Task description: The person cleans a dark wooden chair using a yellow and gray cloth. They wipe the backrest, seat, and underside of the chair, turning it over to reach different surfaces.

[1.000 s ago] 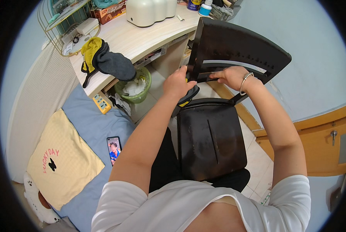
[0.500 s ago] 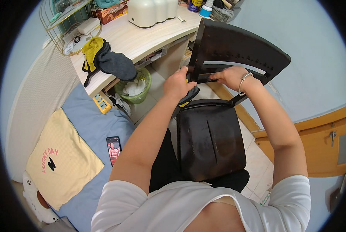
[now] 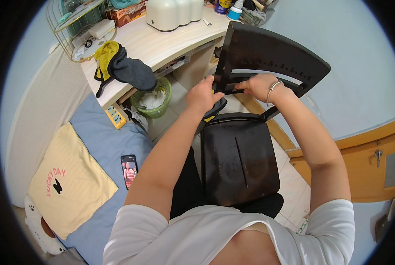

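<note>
A dark brown wooden chair [image 3: 240, 161] stands in front of me, its seat close to my legs and its slatted back on the far side. At the left post of that back, my left hand [image 3: 202, 96] is closed around the wood. A dark grey cloth piece with yellow trim [image 3: 217, 106] shows just below this hand, partly hidden; whether I hold it, I cannot tell. My right hand [image 3: 260, 87], with a bracelet on the wrist, is bent over the lower rail of the chair back, its forefinger reaching left along it and the other fingers curled, partly out of sight.
On the desk [image 3: 180, 42] lie a grey and yellow cloth mitt [image 3: 129, 73] and a cream-coloured box [image 3: 173, 15]. Below is a green bin [image 3: 155, 106] with white tissue. A phone [image 3: 129, 171] and a yellow pillow [image 3: 74, 176] rest on the blue bedding to my left.
My right hand has slid slightly left along the rail. The left hand stays at the post, and the chair looks unmoved.
</note>
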Tool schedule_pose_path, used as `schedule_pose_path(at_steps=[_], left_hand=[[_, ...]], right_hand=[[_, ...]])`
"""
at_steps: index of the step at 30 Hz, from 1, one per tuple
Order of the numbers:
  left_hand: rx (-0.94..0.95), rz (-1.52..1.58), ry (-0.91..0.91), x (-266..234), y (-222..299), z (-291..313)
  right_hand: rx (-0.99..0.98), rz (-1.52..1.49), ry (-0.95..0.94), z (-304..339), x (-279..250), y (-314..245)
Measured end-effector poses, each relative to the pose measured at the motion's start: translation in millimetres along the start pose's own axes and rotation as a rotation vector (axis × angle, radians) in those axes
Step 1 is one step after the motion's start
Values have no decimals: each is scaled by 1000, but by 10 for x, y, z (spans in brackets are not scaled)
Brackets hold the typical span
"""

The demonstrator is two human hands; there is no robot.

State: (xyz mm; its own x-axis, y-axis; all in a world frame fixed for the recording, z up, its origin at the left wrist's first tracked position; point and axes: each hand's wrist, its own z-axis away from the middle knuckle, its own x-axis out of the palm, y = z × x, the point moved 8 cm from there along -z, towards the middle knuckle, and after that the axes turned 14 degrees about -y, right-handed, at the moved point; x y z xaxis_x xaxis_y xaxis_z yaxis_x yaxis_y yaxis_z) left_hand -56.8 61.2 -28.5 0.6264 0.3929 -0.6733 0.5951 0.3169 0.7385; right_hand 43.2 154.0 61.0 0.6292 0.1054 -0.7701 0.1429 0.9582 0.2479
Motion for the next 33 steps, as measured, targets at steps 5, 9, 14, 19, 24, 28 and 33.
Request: schedule_pose_path(at_steps=[5,9,14,19,24,28,33], left_hand=[[-8,-7,31,-21,-11,7],[-10,-30,9,-26,28,25],[-41,-4,14,-27,21,22],[-28,-23,14,-3,-27,-21],[-35,-36,1,2,-8,-18],[-41,-18,6,-17,2,3],[-14,-14,24,-8,0,6]], right_hand=[[1,-4,22,0,-15,7],[10,-5,-5,-30,52,69],[59,31,-57,-12,16,74],[12,-66,27,0,55,88],[-22,-96,42,-33,84,105],[24,-74,0,-18,43,89],[23,-57,-21,16,70,93]])
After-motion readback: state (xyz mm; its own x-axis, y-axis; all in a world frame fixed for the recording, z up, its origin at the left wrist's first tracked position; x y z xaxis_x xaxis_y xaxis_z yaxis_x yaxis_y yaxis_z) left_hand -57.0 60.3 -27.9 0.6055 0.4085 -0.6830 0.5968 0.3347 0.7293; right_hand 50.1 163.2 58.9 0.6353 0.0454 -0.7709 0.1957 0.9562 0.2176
